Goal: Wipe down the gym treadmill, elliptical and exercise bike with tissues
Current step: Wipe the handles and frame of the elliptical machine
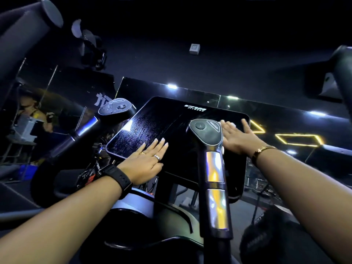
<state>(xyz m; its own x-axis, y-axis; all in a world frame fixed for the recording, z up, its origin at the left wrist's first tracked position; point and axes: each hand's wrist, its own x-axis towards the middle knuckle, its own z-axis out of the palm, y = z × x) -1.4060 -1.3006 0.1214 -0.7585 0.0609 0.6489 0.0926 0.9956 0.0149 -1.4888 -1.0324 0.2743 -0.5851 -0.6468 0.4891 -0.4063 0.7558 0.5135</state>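
**Both palms on the console: wiping the screen, I reckon**

Biggest thing in view was the machine's console screen (pixel 177 119), a dark glossy slab tilted up toward the person, with a white logo near its top edge. Going by the thick poles up in the top corners, my guess was the elliptical, but the room was dim enough that I couldn't swear to it. The left part of the glass showed a streaky sheen under the lights, which looked to me like wipe marks or damp.

Two grips stuck up in front of the screen: the left handle (pixel 116 108) off its left corner, and the right handle (pixel 208 134) with shiny metal pads down its stem, blocking part of the glass.

The left hand (pixel 146 161) lay flat near the lower left edge of the screen, fingers straight and together, nothing under it that I could see. That looked like bracing, so the panel wouldn't wobble. The right hand (pixel 238 136) was spread flat on the right side of the screen, reaching in behind the right handle. A small pale bit by its fingertips was probably the tissue (pixel 231 124), pinned under the fingers rather than pinched, which makes sense for covering more glass per pass.

Small stuff: a black watch (pixel 116 180) on the left wrist and a ring (pixel 157 157) on that hand.
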